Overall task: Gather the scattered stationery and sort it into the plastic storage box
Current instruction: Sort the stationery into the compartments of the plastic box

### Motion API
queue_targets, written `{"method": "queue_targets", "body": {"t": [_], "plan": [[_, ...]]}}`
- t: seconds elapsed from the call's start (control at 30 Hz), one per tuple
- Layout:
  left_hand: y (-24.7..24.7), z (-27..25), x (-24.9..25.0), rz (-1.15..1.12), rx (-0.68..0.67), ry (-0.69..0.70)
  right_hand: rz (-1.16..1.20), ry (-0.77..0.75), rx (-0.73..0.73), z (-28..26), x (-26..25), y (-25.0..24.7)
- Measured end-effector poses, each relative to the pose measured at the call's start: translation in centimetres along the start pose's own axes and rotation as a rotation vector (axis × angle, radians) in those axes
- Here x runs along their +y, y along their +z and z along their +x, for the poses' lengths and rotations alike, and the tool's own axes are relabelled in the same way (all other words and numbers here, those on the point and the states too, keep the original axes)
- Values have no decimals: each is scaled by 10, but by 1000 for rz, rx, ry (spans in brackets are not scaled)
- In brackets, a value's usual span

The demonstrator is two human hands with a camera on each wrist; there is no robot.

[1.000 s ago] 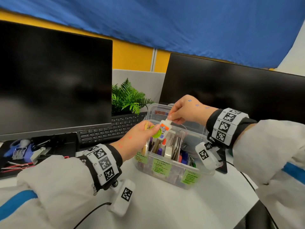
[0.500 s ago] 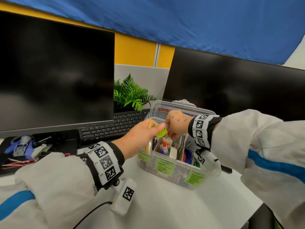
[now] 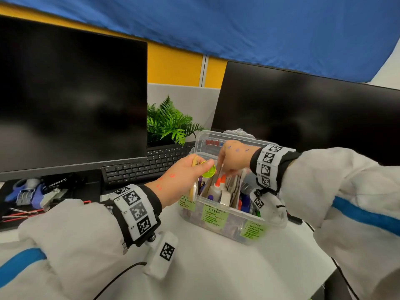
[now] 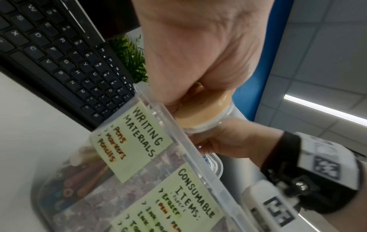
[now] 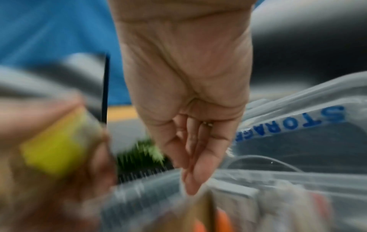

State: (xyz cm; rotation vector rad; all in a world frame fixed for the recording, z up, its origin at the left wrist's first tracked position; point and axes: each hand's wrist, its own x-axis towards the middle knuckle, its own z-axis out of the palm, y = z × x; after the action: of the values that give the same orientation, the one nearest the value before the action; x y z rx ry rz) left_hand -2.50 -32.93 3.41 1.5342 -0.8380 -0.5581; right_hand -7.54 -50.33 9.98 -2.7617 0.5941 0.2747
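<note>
The left hand (image 3: 184,176) hovers over the near left corner of the box, its fingers curled round a roll of tape (image 4: 204,113) and a lime-green disc (image 3: 208,170) pinched against the thumb; a wooden stick (image 3: 195,162) pokes up from the same grip. The right hand (image 3: 234,158) reaches into the middle of the box from the other side, fingers straight, close together and pointing down among the contents; it holds nothing that can be seen.

The clear plastic storage box (image 3: 233,224) stands on the white bench (image 3: 216,267), its lid (image 3: 216,139) tipped up behind. Green labels (image 4: 129,135) on its front wall read "Writing materials", "Consumable items" and "Tools". Two glue bottles (image 3: 216,189) with orange caps stand upright in the middle section, with pens and markers packed around them.

Behind the box lie a black keyboard (image 3: 140,167) and a small green fern (image 3: 168,124), flanked by two dark monitors (image 3: 71,94). At the far left, a blue tape dispenser (image 3: 23,191) sits on a black tray.
</note>
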Motion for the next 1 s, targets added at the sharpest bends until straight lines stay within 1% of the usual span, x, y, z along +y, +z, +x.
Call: {"method": "queue_targets", "body": {"t": [0.03,0.07,0.1,0.17,0.2,0.23,0.27,0.37,0.43,0.47,0.53,0.6,0.63,0.7,0.77,0.83,0.93,1.0], "plan": [[0,0,1,-20,11,3,114,-7,23,-4,-2,-6],[1,0,0,-47,16,7,248,-31,15,-11,-5,-10],[2,0,1,-72,20,9,401,-68,-77,-17,-8,-15],[4,-2,5,-98,34,16,655,-159,-323,-30,-8,-20],[5,-2,6,-97,44,18,718,-193,-382,-38,-9,-21],[6,-3,8,-89,61,16,744,-214,-381,-42,-8,-19],[7,-4,10,-69,81,6,754,-217,-340,-45,-7,-16],[12,-5,15,32,161,-27,771,-157,-157,-49,-1,-5],[14,-2,16,130,232,-81,668,-85,-46,-51,5,2],[15,-1,17,120,263,-116,556,-57,1,-52,8,7],[16,0,19,-43,306,-171,367,-53,42,-53,13,20],[17,-1,22,-217,313,-215,253,-98,52,-55,13,35],[18,-2,24,-266,301,-238,176,-124,54,-57,12,41],[21,-2,28,-299,264,-286,-25,-172,9,-62,10,49],[23,0,28,-234,255,-302,-152,-204,-84,-65,11,53],[23,0,25,-65,218,-261,-170,-189,-165,-69,11,50],[18,-1,19,205,117,-179,-192,-138,-194,-73,13,39],[17,-1,16,290,92,-104,-210,-160,-189,-74,14,41]]}}
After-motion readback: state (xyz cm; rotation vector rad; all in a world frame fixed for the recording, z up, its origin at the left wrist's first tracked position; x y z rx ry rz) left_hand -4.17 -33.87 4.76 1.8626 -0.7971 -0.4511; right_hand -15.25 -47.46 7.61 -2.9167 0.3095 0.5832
